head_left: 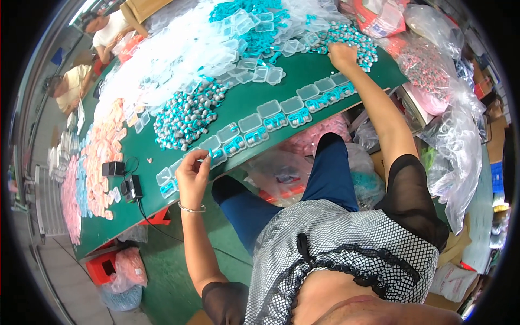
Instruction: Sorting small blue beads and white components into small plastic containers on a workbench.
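A row of small clear plastic boxes with raised lids (269,109) runs along the near edge of the green table. Most hold small teal pieces. Toward the row's left end my left hand (193,169) is closed, thumb and forefinger pinched at a small teal piece (212,154) over one box. My right hand (342,56) reaches to the far right, into a pile of small teal-and-grey round pieces (364,47). Its fingers are curled down among them, and their tips are hidden. A similar pile of teal-and-grey pieces (187,116) lies beyond the boxes on the left.
Clear empty boxes (179,59) heap up across the back, with teal pieces (252,40) among them. Peach-coloured pieces (103,143) and a black adapter (130,188) with a cable lie at left. Plastic bags (433,65) crowd the right. Two people sit at the far left.
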The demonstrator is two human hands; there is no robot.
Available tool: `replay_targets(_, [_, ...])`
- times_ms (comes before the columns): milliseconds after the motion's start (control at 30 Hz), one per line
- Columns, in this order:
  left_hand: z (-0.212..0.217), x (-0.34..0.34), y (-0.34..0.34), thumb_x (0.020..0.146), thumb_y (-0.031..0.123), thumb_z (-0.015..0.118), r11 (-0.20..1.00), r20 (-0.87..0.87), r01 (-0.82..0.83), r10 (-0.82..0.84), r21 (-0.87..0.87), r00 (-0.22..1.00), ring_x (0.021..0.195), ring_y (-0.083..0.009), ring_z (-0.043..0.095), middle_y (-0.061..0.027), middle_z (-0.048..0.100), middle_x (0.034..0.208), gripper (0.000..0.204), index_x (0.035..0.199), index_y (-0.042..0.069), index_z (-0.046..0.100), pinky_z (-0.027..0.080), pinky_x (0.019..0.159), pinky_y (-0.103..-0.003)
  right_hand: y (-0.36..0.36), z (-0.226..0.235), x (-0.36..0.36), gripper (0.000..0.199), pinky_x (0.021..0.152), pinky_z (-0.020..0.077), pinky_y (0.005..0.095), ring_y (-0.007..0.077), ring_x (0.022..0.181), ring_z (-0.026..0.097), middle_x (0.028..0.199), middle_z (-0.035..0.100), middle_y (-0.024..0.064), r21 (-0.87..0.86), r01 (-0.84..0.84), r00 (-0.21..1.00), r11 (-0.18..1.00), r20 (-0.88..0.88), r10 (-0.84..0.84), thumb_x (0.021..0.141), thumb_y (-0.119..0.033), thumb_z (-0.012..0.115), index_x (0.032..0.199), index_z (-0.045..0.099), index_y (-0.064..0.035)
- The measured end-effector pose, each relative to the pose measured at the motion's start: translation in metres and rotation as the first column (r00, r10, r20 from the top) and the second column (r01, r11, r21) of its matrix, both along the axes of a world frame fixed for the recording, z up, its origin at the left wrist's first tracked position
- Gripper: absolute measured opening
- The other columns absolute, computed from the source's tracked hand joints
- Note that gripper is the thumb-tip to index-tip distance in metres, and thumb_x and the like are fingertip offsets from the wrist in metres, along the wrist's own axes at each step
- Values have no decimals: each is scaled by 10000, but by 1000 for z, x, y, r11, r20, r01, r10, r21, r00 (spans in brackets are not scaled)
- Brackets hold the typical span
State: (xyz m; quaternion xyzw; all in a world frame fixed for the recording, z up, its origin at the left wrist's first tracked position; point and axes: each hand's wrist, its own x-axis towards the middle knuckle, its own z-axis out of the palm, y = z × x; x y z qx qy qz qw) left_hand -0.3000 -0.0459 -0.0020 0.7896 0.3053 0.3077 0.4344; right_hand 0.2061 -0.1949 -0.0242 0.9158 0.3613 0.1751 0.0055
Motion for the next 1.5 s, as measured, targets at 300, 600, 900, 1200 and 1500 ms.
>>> replay_targets(300, [4,-13,-5,835,59,682,999,13,-50,49,7,999,592,-37,510,1,633,754,102,926,18,664,433,541,-222,-18,14,-10,193,612,510,373,252,769,680,846,689,124,311,-231,964,922,-52,259,863,-120,539,1007,647,-50])
replay_targets(600, [-8,-19,-11,783,39,695,971,-9,-90,94,223,996,639,-212,640,-94,684,844,109,889,59,681,509,604,-314,7,45,-226,93,781,467,249,89,857,580,908,629,11,789,-343,170,511,-482,859,865,-60,642,936,629,-1])
replay_targets(900, [-19,-12,-7,739,61,718,820,-50,-69,118,569,992,791,-265,622,-59,652,880,108,837,92,683,497,672,-371,46,11,-327,81,852,398,382,202,824,620,815,645,31,682,-631,288,369,-236,928,799,-109,688,866,648,-87])
replay_targets(1200, [-28,-11,-4,719,57,714,777,-103,-38,132,629,986,822,-257,587,-29,634,895,112,819,102,691,479,715,-366,64,-9,-340,83,902,315,475,189,981,546,911,617,-25,556,-722,452,412,-73,889,775,-173,704,837,658,-142])
replay_targets(1500, [-16,-6,-4,733,110,713,751,-211,40,133,659,968,860,-264,582,-43,630,905,95,821,100,680,461,713,-384,63,-3,-337,70,960,286,512,207,1026,521,966,588,-7,459,-770,469,442,-61,881,775,-178,695,826,664,-142])
